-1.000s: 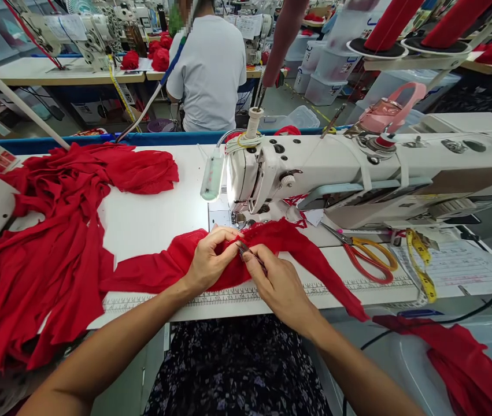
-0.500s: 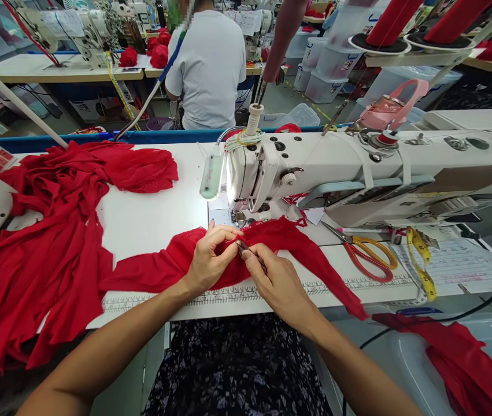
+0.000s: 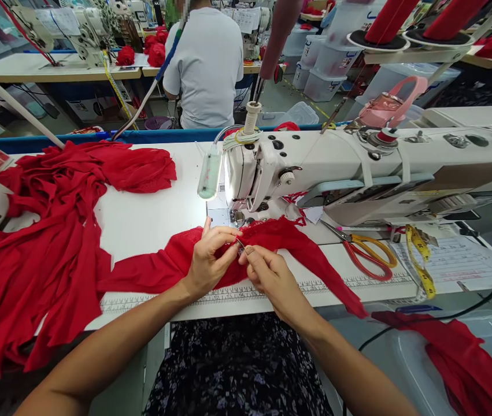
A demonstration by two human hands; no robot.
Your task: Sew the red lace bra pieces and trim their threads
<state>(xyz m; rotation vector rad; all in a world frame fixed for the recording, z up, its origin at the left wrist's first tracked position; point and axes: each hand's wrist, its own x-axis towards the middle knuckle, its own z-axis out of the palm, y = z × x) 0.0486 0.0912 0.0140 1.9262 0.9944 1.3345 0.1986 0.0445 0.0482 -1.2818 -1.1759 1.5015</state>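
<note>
My left hand is closed in a pinch on a red fabric piece with lace edging, just in front of the sewing machine's needle area. The fabric lies stretched across the table edge, one long end trailing to the right. My right hand is closed around a small pointed metal tool, mostly hidden by the fingers; whether it is tweezers or snips I cannot tell. Its tip is at the cloth beside my left fingertips.
A heap of red fabric covers the left side. Scissors with orange and red handles, a yellow tape measure and a written sheet lie at right. Red cloth hangs over a clear bin. A person in white sits ahead.
My right hand has turned slightly and its fingers have closed further over the metal tool, so less of it shows. My left hand keeps its pinch; the view shifted a little.
</note>
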